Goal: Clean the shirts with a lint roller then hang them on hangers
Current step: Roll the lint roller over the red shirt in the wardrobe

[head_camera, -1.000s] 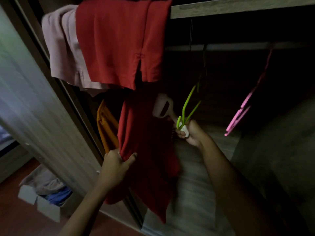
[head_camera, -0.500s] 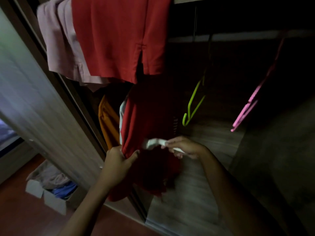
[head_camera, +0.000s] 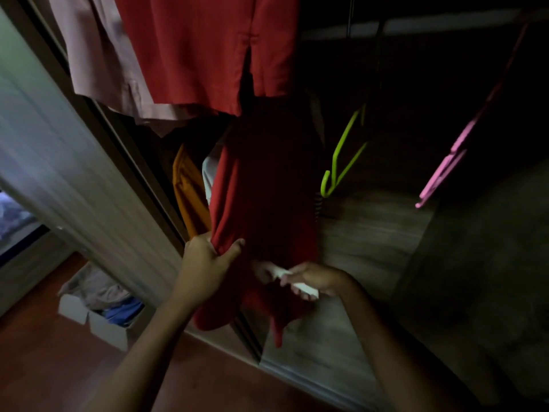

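Observation:
A dark red shirt point(head_camera: 261, 197) hangs inside the open wardrobe. My left hand point(head_camera: 205, 260) grips its left edge low down and holds the cloth taut. My right hand point(head_camera: 315, 281) holds the white lint roller point(head_camera: 273, 272) by its handle, with the roller head against the shirt's lower part. Another red shirt point(head_camera: 202, 46) and a pale pink shirt point(head_camera: 98, 55) are draped over the shelf above. A green hanger point(head_camera: 341, 162) and a pink hanger point(head_camera: 445, 162) hang bare on the rail to the right.
An orange garment point(head_camera: 190, 191) hangs behind the red shirt on the left. The sliding wardrobe door point(head_camera: 68, 173) stands at the left. A white cardboard box point(head_camera: 98, 319) with folded clothes sits on the red-brown floor. The wardrobe's wooden bottom panel point(head_camera: 365, 251) lies below the hangers.
My right hand has brought the lint roller down the red shirt, from beside the green hanger to the shirt's lower part. My left hand has kept its hold on the shirt's edge.

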`<action>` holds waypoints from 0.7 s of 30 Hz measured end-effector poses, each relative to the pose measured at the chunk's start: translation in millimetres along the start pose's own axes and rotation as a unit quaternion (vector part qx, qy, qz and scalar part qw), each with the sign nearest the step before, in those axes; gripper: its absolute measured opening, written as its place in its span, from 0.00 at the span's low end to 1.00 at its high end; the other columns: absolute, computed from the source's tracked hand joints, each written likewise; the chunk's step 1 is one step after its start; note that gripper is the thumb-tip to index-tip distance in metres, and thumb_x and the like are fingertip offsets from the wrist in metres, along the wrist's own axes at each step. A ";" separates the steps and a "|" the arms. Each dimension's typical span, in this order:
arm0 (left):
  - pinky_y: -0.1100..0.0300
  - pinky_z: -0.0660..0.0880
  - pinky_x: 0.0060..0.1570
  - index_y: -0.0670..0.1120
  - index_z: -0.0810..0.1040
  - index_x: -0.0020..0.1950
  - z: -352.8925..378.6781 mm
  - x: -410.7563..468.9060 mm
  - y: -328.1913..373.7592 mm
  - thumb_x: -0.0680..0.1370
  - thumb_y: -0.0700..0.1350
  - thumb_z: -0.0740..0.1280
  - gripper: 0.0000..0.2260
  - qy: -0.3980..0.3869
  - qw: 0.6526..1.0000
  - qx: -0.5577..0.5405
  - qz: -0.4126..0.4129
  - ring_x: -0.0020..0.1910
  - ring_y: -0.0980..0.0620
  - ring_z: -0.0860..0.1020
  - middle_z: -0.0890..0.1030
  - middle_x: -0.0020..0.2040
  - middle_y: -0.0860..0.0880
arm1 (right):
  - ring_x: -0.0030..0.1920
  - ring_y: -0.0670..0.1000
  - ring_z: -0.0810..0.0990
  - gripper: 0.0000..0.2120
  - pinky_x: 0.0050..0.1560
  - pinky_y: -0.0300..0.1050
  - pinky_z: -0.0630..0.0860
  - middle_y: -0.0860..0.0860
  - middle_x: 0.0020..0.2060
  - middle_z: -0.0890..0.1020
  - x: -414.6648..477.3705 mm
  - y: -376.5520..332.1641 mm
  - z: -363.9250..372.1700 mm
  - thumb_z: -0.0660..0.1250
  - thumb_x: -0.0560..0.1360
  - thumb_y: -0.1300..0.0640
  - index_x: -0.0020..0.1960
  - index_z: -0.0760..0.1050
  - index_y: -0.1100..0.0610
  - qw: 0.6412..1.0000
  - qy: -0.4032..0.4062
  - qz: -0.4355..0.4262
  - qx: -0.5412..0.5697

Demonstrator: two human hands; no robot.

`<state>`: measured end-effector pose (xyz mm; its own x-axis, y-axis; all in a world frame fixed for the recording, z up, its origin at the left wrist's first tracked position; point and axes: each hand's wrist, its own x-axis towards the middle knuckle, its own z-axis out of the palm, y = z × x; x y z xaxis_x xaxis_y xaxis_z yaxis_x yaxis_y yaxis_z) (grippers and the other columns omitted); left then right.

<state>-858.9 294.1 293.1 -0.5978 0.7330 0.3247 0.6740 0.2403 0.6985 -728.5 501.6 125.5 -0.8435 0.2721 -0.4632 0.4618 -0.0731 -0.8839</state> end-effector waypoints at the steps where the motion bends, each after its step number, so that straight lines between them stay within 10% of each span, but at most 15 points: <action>1: 0.59 0.75 0.29 0.44 0.76 0.37 -0.4 -0.7 0.8 0.78 0.46 0.71 0.11 0.005 1.000 -0.005 -0.004 0.29 0.56 0.80 0.81 0.32 0.49 | 0.24 0.45 0.74 0.07 0.21 0.36 0.66 0.49 0.30 0.77 -6.6 3.6 6.9 0.67 0.79 0.52 0.51 0.81 0.54 0.999 -0.025 0.000 -0.041; 4: 0.63 0.79 0.36 0.48 0.74 0.55 0.5 -5.9 6.7 0.79 0.53 0.68 0.10 0.037 0.996 -0.070 -0.032 0.40 0.59 0.81 0.81 0.44 0.50 | 0.24 0.45 0.72 0.05 0.21 0.37 0.64 0.48 0.30 0.76 -20.7 -7.1 19.7 0.66 0.80 0.52 0.48 0.80 0.50 0.994 0.053 -0.073 -0.054; 12: 0.58 0.77 0.44 0.50 0.77 0.56 9.1 -7.0 9.9 0.84 0.59 0.51 0.20 0.037 0.988 -0.143 -0.052 0.42 0.58 0.79 0.80 0.44 0.51 | 0.30 0.46 0.73 0.07 0.30 0.34 0.69 0.49 0.37 0.78 -50.6 -89.8 15.2 0.64 0.81 0.56 0.57 0.77 0.46 0.903 0.234 -0.356 0.058; 16: 0.70 0.72 0.41 0.47 0.77 0.54 15.4 -8.4 14.8 0.86 0.54 0.49 0.19 0.044 0.985 -0.164 -0.031 0.40 0.62 0.77 0.78 0.42 0.54 | 0.40 0.45 0.78 0.11 0.38 0.41 0.75 0.46 0.45 0.81 -20.9 -40.5 30.5 0.67 0.80 0.56 0.62 0.76 0.48 0.930 0.226 -0.288 0.019; 21: 0.57 0.67 0.31 0.50 0.73 0.43 22.8 -11.9 4.7 0.86 0.57 0.51 0.19 0.028 0.985 -0.170 -0.034 0.30 0.53 0.70 0.71 0.33 0.51 | 0.46 0.47 0.80 0.07 0.49 0.42 0.76 0.51 0.46 0.83 1.2 52.3 69.0 0.69 0.78 0.57 0.55 0.80 0.56 0.971 0.174 -0.098 -0.128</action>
<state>-838.8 301.0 278.0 -0.6655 0.6841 0.2985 0.4541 0.0537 0.8893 -724.2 431.8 74.3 -0.7995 0.5671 -0.1980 0.3919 0.2425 -0.8875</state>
